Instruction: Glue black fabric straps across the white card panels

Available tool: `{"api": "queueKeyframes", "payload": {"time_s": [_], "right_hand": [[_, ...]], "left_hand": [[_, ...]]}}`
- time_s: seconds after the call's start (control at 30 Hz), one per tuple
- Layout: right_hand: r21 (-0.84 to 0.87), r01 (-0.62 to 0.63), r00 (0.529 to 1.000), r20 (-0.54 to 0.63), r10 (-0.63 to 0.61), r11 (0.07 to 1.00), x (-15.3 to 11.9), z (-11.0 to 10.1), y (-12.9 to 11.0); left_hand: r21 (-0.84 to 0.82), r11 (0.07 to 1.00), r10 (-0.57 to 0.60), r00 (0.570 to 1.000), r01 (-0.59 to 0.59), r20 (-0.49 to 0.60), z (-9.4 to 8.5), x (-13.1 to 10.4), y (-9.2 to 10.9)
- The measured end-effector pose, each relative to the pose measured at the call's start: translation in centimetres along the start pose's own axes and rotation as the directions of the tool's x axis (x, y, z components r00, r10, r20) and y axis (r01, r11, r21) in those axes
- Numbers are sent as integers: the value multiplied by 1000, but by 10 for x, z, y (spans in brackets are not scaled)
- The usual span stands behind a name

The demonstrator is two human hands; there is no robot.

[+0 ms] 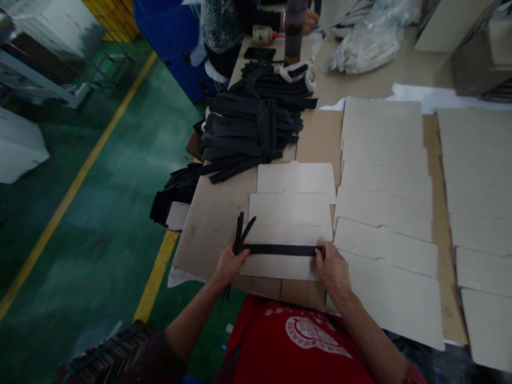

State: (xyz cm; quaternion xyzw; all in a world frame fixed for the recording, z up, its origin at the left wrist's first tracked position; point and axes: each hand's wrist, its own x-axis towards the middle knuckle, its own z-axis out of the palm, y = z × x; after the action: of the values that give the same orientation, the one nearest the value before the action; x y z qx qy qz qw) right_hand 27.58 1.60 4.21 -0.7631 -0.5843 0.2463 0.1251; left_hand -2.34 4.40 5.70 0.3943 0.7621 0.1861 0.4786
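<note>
Between my two hands a black strip (282, 250) is stretched flat across a pale board (280, 266) near the table's front edge. My left hand (231, 262) is closed on the strip's left end and also holds several more black strips, whose ends stick out above and below the fist. At the other end, my right hand (331, 266) pinches the strip near the board's right edge. Further pale boards (294, 178) overlap in a column just beyond. Fingertips partly hide both ends of the strip.
Bundles of black strips (248, 128) lie at the table's left. Overlapping board columns (384, 208) fill the right side. Farther back are a bottle (294, 32), a phone (260, 54), a plastic bag (368, 48) and a co-worker's hand (310, 21). A box of black material (172, 197) stands left of the table.
</note>
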Motion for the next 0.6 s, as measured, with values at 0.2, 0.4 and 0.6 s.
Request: {"api": "queueKeyframes", "payload": {"time_s": [0.2,0.4,0.6], "right_hand": [[-67,-3,1000,19,5,998,0,0,-4],[-128,-10,999,39,15,992,0,-2,-7],[-247,-21,1000,12,25,969,-4,-13,-18]], "left_hand": [[21,1000,-12,1000,13,-5,0,-2,4],[23,1000,-7,1000,7,4,-1,-2,5],[-11,1000,-12,1000,12,15,1,-1,4]]}}
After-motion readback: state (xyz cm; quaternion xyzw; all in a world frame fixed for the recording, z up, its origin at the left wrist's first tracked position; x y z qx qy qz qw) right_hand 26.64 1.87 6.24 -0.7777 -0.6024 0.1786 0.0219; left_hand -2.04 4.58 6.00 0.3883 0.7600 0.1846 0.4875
